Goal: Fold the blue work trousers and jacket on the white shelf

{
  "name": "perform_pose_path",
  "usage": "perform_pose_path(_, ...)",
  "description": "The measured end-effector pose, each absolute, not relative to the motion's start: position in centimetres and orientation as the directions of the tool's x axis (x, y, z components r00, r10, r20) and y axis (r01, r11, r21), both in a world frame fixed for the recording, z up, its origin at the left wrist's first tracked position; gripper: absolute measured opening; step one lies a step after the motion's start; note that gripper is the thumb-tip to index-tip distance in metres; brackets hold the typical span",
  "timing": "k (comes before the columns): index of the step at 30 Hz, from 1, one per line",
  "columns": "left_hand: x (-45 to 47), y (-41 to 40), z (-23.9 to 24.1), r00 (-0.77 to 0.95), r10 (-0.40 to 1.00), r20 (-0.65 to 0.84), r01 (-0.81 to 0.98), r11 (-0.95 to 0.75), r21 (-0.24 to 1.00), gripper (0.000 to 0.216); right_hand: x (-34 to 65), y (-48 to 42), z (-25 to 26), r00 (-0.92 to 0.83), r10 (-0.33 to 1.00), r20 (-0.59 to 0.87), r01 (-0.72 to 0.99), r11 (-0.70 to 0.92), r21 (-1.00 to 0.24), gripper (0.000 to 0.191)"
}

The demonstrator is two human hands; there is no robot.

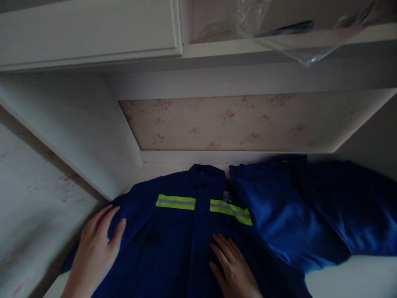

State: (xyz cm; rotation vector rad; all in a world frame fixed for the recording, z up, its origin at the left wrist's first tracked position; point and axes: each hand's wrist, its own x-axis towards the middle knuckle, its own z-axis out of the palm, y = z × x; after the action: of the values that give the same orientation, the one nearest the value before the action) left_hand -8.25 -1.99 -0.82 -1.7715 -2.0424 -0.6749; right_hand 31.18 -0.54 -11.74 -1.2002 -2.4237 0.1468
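From the head camera we see a dark blue work jacket (173, 231) with yellow-green reflective stripes (175, 202) lying front up on a white surface (356, 277), its collar toward the floral back wall (235, 122). Our left hand (97, 248) lies flat, fingers spread, on its left shoulder and sleeve; our right hand (234, 267) presses flat, fingers close together, on the chest. A second blue garment (297, 215) overlaps its right side

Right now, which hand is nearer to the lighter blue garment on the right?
Right. The right hand lies flat on the jacket front, just left of the lighter blue garment. The left hand rests on the jacket's far left sleeve area, well away.
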Motion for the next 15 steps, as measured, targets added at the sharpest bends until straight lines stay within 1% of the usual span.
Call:
perform_pose_path(2, -8.1, 0.3, -3.6, -0.132, 0.871, 0.473, 0.991, 0.100, 0.093, 0.063, 31.6, -0.7, -11.9, -0.568, 0.770, 0.290, 0.721, 0.635, -0.276, 0.042)
perform_pose_path(4, -9.2, 1.8, -6.6, -0.156, 0.926, 0.344, 0.988, 0.152, 0.039, 0.065, 32.0, -0.8, -12.2, -0.600, 0.758, 0.257, 0.701, 0.652, -0.289, 0.046)
perform_pose_path(6, -11.5, 2.5, -9.5, -0.142, 0.971, 0.193, 0.987, 0.153, -0.042, 0.059, 32.5, -0.8, -12.1, -0.623, 0.754, 0.206, 0.681, 0.653, -0.331, 0.049)
perform_pose_path(8, -14.3, 2.6, -11.8, -0.079, 0.992, 0.094, 0.988, 0.090, -0.123, 0.056, 33.2, -0.9, -10.9, -0.648, 0.755, 0.098, 0.671, 0.627, -0.397, 0.051)
perform_pose_path(9, -15.9, 2.5, -12.6, -0.046, 0.996, 0.081, 0.988, 0.057, -0.143, 0.057, 33.7, -1.1, -9.8, -0.673, 0.739, 0.022, 0.655, 0.610, -0.446, 0.051)
perform_pose_path(10, -17.4, 2.4, -13.4, -0.005, 0.996, 0.087, 0.991, 0.017, -0.135, 0.056, 34.3, -1.2, -8.4, -0.706, 0.706, -0.053, 0.626, 0.587, -0.514, 0.048)
perform_pose_path(12, -20.2, 2.2, -14.4, 0.071, 0.987, 0.145, 0.997, -0.064, -0.054, 0.053, 36.2, -1.3, -4.9, -0.746, 0.651, -0.142, 0.551, 0.484, -0.680, 0.035)
perform_pose_path(13, -21.3, 2.1, -14.8, 0.099, 0.978, 0.182, 0.995, -0.099, -0.007, 0.050, 37.3, -1.1, -3.1, -0.730, 0.666, -0.153, 0.523, 0.400, -0.752, 0.031)
perform_pose_path(14, -22.3, 2.0, -15.1, 0.120, 0.969, 0.214, 0.991, -0.130, 0.032, 0.048, 38.7, -0.7, -1.5, -0.675, 0.723, -0.147, 0.509, 0.312, -0.802, 0.030)
perform_pose_path(15, -23.0, 1.9, -15.4, 0.126, 0.963, 0.237, 0.988, -0.143, 0.053, 0.047, 40.2, 0.1, -0.3, -0.569, 0.813, -0.120, 0.513, 0.238, -0.825, 0.030)
